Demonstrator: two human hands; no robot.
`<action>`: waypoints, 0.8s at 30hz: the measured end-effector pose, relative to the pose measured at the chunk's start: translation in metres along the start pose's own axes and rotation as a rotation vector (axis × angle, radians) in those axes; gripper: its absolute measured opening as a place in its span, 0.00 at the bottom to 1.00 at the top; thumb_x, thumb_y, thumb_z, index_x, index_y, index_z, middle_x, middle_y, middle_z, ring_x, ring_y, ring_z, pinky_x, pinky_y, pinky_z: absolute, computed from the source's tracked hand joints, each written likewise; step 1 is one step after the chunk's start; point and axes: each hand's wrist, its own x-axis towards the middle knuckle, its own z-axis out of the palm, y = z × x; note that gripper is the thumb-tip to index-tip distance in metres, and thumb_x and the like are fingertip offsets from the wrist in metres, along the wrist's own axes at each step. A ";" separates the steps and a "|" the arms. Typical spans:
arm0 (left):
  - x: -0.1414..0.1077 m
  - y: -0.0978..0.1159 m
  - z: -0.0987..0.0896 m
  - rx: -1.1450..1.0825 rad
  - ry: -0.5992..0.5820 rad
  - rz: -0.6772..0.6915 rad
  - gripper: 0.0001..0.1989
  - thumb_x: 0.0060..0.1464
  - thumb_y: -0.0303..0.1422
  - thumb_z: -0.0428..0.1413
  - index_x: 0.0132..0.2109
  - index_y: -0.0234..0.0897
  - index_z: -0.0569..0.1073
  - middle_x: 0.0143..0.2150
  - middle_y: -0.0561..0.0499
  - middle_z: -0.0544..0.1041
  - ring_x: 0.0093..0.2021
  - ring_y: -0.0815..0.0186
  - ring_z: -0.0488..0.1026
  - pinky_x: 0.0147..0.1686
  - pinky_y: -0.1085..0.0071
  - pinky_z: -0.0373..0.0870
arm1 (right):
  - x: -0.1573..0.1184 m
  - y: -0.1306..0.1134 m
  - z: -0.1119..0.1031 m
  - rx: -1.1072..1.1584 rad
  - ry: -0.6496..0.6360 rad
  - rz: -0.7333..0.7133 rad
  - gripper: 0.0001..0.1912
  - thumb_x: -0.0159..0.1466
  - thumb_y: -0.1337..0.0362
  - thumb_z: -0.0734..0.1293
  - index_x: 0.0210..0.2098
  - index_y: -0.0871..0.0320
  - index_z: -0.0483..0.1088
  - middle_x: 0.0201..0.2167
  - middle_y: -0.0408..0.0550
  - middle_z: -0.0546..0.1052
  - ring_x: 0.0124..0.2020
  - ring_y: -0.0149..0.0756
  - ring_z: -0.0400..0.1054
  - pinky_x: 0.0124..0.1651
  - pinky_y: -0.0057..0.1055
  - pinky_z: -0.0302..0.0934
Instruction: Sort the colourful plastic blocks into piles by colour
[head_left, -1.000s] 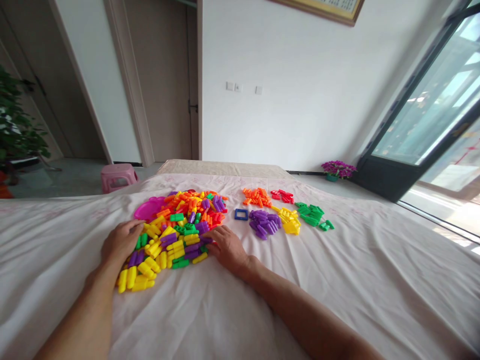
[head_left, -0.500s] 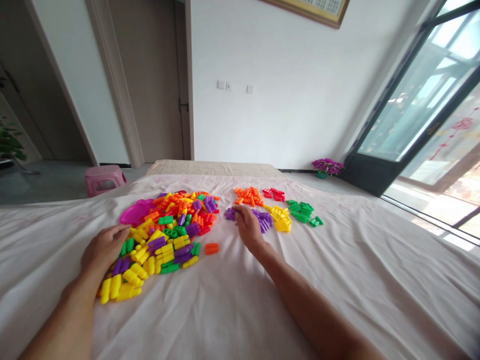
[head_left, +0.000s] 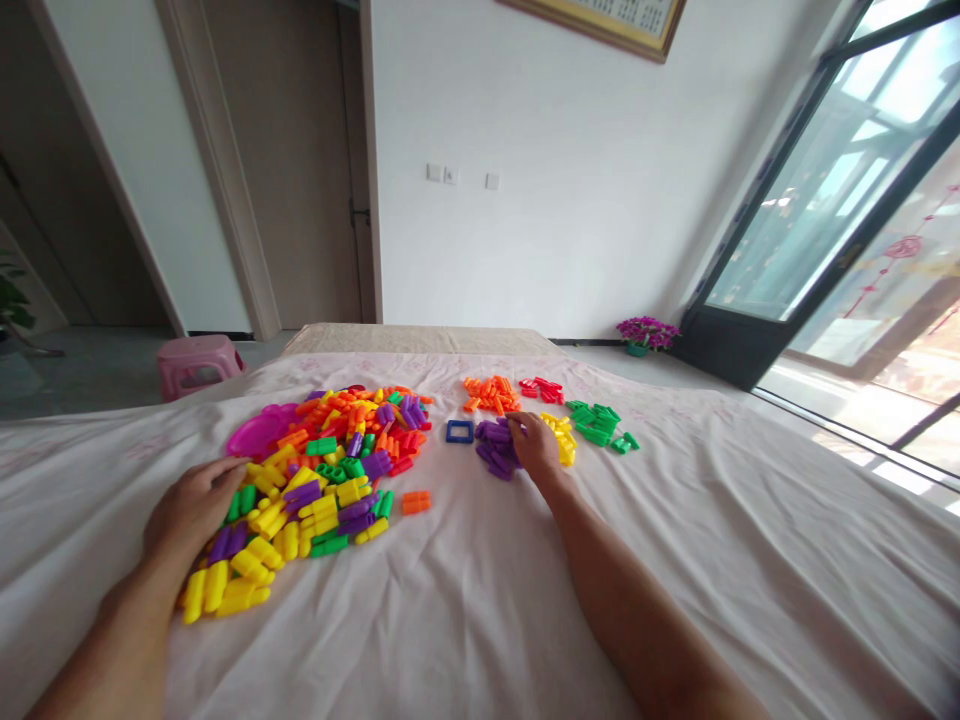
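A large mixed pile of yellow, orange, green, purple and red plastic pieces lies on the left of the cloth. At its left edge rests my left hand, fingers bent over the pieces; whether it grips any is unclear. My right hand is at the right side of the purple pieces, its fingertips touching them, with any hold hidden. Beside it are yellow pieces, with orange pieces and red pieces behind and green pieces to the right. A blue square frame lies left of the purple group.
A magenta dish sits behind the mixed pile, partly covered. One orange piece lies apart at the pile's right. The pale cloth is wrinkled. Beyond it stand a pink stool and purple flowers.
My right hand has moved right, from the left part of the purple pieces to their right side. The blue frame now shows, and the purple pieces sit closer together. My left hand stays by the pile.
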 end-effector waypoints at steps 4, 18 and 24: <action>-0.001 0.002 -0.001 -0.019 -0.052 -0.061 0.28 0.59 0.50 0.43 0.55 0.38 0.75 0.60 0.42 0.74 0.55 0.50 0.72 0.53 0.59 0.67 | -0.001 -0.003 -0.002 0.011 0.042 -0.012 0.15 0.67 0.63 0.59 0.45 0.54 0.77 0.44 0.48 0.80 0.47 0.38 0.71 0.52 0.35 0.61; -0.002 0.000 0.002 -0.074 -0.003 0.031 0.26 0.61 0.47 0.43 0.53 0.37 0.76 0.58 0.41 0.75 0.55 0.50 0.72 0.53 0.57 0.67 | -0.064 -0.146 0.031 0.120 -0.361 -0.685 0.32 0.66 0.67 0.65 0.68 0.54 0.55 0.67 0.54 0.60 0.66 0.44 0.52 0.64 0.46 0.54; 0.000 -0.003 0.005 -0.090 0.009 0.052 0.25 0.61 0.46 0.45 0.52 0.36 0.77 0.58 0.41 0.75 0.55 0.50 0.72 0.54 0.58 0.66 | -0.067 -0.153 0.049 0.167 -0.455 -0.680 0.23 0.67 0.67 0.65 0.61 0.52 0.65 0.57 0.50 0.71 0.58 0.39 0.62 0.60 0.38 0.58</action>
